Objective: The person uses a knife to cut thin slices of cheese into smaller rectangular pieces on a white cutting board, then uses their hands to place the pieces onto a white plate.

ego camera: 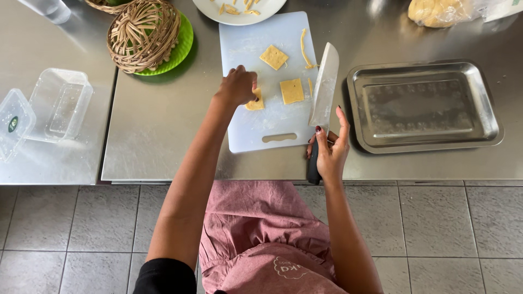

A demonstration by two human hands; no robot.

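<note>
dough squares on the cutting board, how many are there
3. One dough square lies near the cutting board's far end, one beside the knife blade, and one partly under the left hand.

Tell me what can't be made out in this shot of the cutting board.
All in the head view:
- Dough piece: partly under the left hand.
- Knife handle: mostly wrapped by the right hand.
- White plate and bagged dough: cut off by the top edge.

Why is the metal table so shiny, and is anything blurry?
In the head view, daylight glares off the steel table and the metal tray, brightest near the top edge; the knife blade reflects pale light too. The picture is sharp; the hands cast only soft shadows on the cutting board.
</note>
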